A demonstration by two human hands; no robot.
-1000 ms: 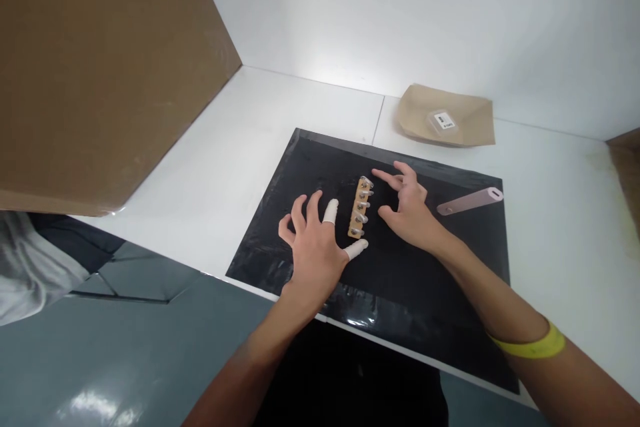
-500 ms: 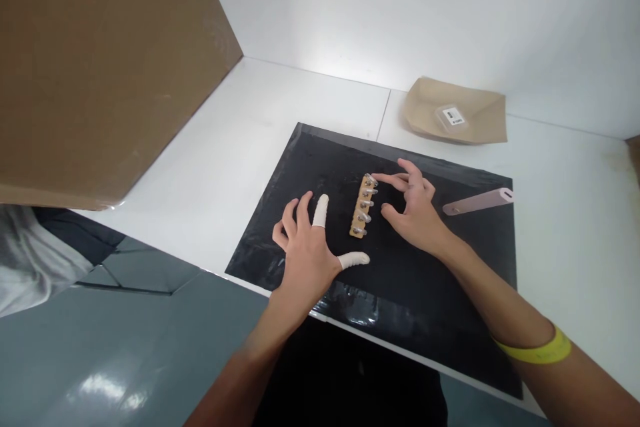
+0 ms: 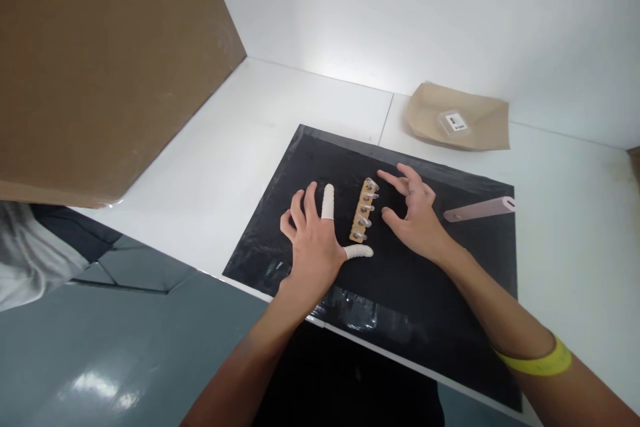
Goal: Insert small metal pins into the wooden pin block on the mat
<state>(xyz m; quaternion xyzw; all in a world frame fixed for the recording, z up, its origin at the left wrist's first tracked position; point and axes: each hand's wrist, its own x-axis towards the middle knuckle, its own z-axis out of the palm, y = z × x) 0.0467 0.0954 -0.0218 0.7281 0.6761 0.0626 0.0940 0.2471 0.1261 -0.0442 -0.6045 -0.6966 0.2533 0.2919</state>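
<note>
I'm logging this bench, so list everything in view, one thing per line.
Mat: one, black, on the white table.
Table: one, white.
Strip: one, tan with a row of metal pins, on the mat between the hands.
Bar: one, pink, at the mat's right edge.
Paper tray: one, brown, behind the mat, holding a small clear packet.
Cardboard box: one, brown, upper left.
Left hand: open, white caps on thumb and forefinger, beside the strip.
Right hand: open, bare, right of the strip.
</note>
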